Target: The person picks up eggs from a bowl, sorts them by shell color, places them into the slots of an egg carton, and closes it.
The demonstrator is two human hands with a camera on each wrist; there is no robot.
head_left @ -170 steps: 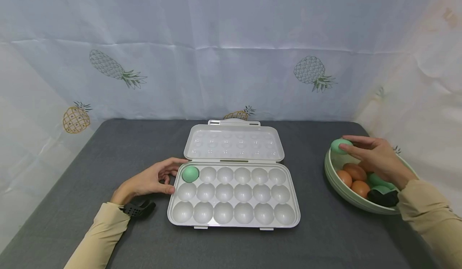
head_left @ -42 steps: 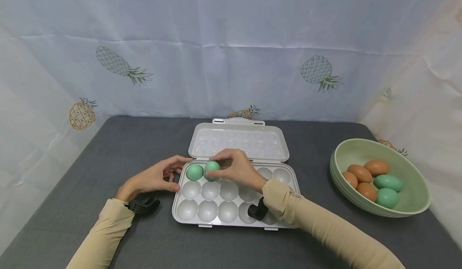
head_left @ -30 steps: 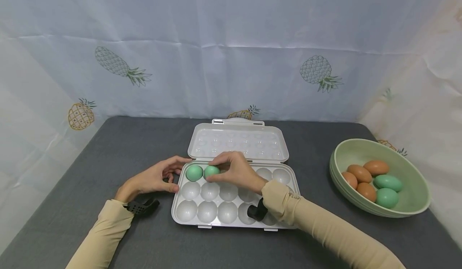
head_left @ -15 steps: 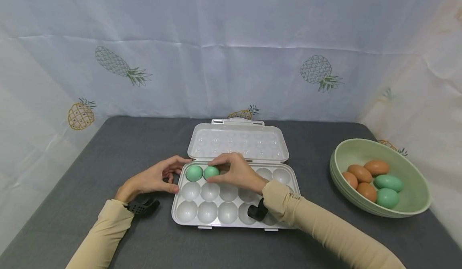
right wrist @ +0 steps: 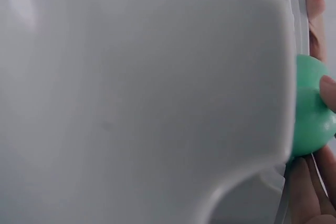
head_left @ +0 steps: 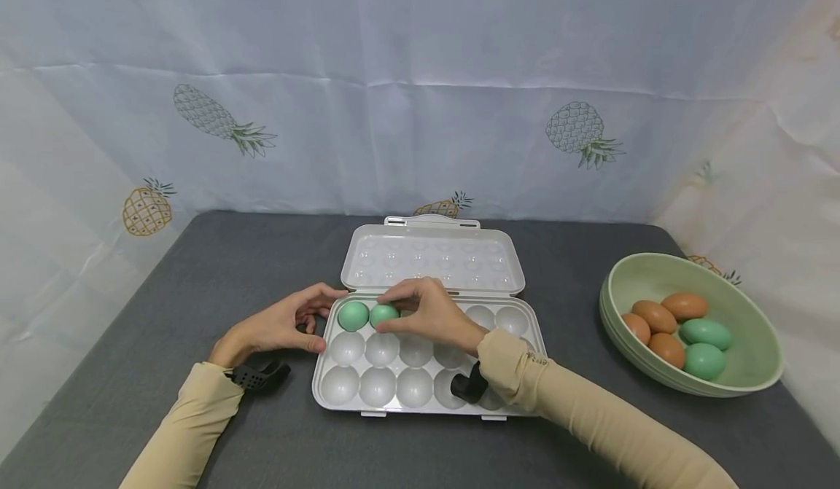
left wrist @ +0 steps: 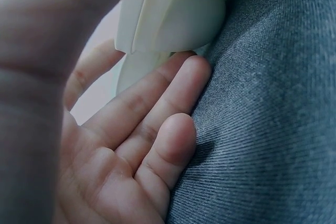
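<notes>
A white egg box point(head_left: 397, 401) lies with its lid point(head_left: 433, 256) folded back on the dark cloth. One green egg point(head_left: 353, 315) sits in the back row's leftmost cup. In the cup beside it is a second green egg point(head_left: 383, 315), pinched between the thumb and fingers of my right hand point(head_left: 429, 314). That hand and its sleeve cover some cups on the right. My left hand point(head_left: 285, 321) rests at the box's left edge, thumb and forefinger spread along it. In the left wrist view its other fingers point(left wrist: 173, 93) lie relaxed against the box's side and the cloth.
On the right stands a pale green bowl point(head_left: 755, 358) with several brown eggs point(head_left: 685, 304) and two green eggs point(head_left: 705, 332). A pineapple-patterned curtain point(head_left: 394, 132) hangs behind the table. My right forearm point(head_left: 590, 409) crosses the box's front right corner.
My right hand has brought a green egg from over the bowl leftward to the box. Over the last second or so the egg has sunk slightly into its cup. My left hand stays put.
</notes>
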